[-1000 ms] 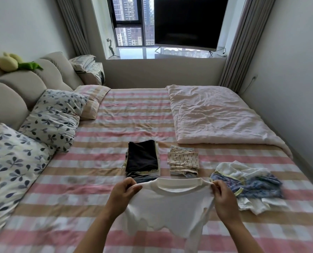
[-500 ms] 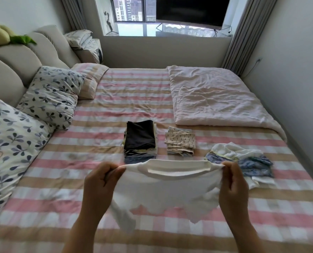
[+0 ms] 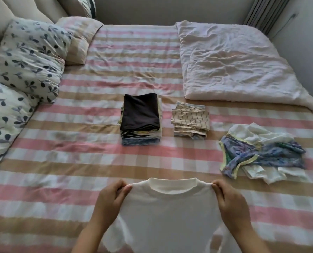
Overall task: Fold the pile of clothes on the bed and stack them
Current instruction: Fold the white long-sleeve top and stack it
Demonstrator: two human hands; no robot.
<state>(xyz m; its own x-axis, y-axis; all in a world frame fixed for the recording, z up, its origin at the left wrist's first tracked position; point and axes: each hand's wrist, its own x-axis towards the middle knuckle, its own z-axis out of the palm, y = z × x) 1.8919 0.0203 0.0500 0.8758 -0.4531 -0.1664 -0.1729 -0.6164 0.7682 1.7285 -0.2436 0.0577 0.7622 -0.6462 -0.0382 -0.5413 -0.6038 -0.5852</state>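
Leaf-print pillows [image 3: 29, 57] along left, striped pillow [image 3: 79, 39] beyond; rumpled pale quilt [image 3: 234, 61] folded far right; curtain [image 3: 265, 13] in corner.

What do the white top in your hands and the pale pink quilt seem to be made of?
White top: probably a soft matte knit, maybe cotton; it drapes limply and has a banded collar.
Quilt: looks like padded, matte, washed cotton or similar; fine crinkles everywhere, thick rounded edges.

A home bedroom: a wide bed [image 3: 79, 161] in a pink, tan and white striped sheet fills the view. Far left of the left grip [image 3: 110, 198], white leaf-print pillows [image 3: 29, 57] lean on a padded beige headboard [image 3: 24, 6]. Beyond the right grip [image 3: 232, 205] lies a crumpled pale pink quilt [image 3: 234, 61], with a grey pleated curtain [image 3: 265, 13] behind it. Both grips pinch a white knit top [image 3: 170, 216].
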